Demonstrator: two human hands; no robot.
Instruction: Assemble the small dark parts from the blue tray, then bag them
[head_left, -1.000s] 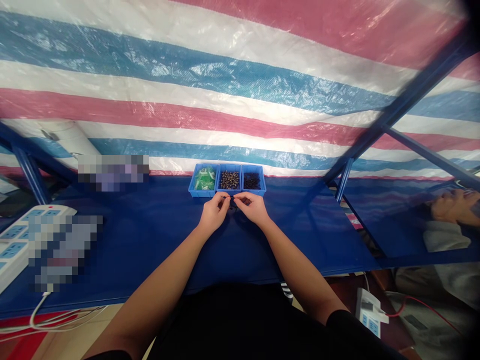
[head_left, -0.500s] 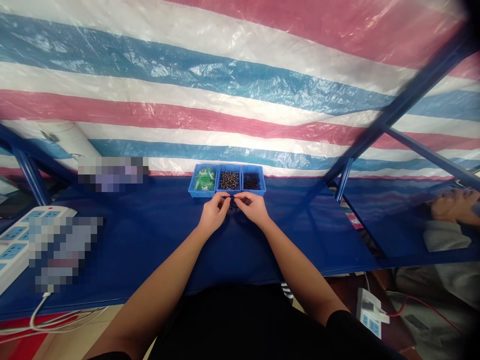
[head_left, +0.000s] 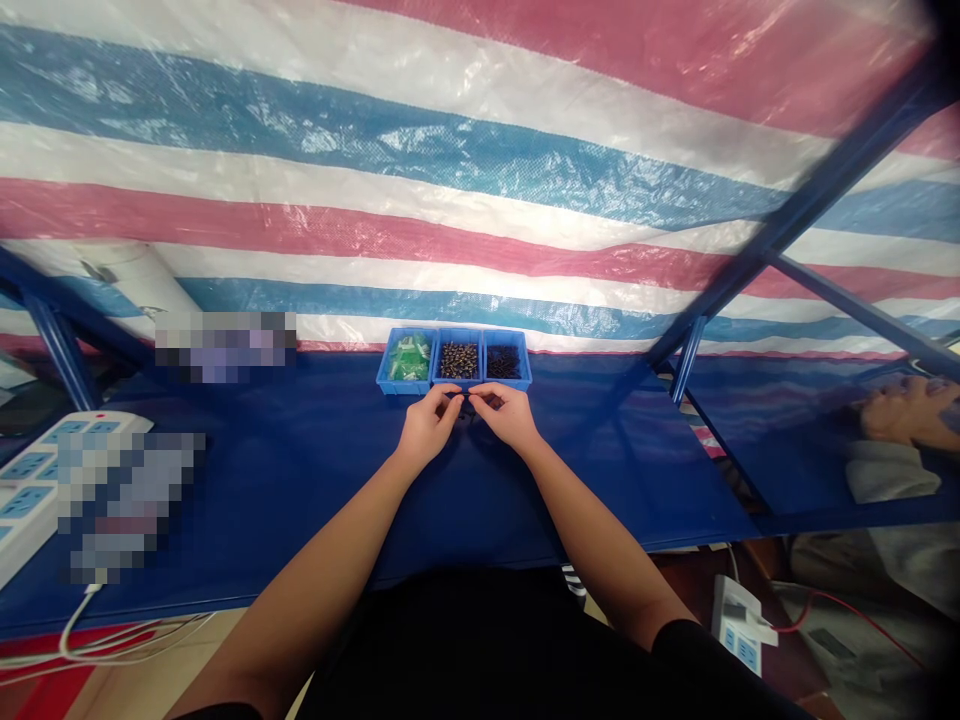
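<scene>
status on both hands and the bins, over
Left hand and right hand pinched, close together. Small dark piece between them, details unclear. Three blue bins just beyond, not between hands.

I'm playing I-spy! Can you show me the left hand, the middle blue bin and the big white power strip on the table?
Left hand (head_left: 425,424): head view, back of the hand.
Middle blue bin (head_left: 459,336): head view, inside of its back wall.
Big white power strip (head_left: 36,518): head view, its socket face.
</scene>
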